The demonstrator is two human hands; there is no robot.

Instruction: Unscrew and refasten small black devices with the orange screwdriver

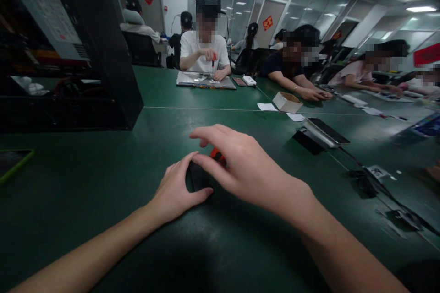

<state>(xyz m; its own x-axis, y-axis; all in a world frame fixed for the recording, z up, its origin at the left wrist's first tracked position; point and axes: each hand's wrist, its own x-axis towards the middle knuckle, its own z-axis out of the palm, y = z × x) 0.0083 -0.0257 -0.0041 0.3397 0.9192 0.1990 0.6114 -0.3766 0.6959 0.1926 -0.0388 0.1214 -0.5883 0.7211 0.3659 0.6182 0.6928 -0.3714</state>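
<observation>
My left hand (177, 190) lies on the green table with thumb and fingers around a small black, flat-sided object (199, 179); its exact kind is hard to make out. Just above and to the right, my right hand (237, 160) arches with bent fingers around a red-and-black screwdriver (217, 155). Only part of its handle shows between thumb and fingers. The right hand hides its tip, so contact with the black object cannot be seen.
A black computer case (99, 50) stands at the left, near a green-edged phone (15, 162). Right lie a small cardboard box (287, 102), a dark device (326, 132) and cables (388, 192). Across the table, a person (205, 48) works on a flat panel (206, 81).
</observation>
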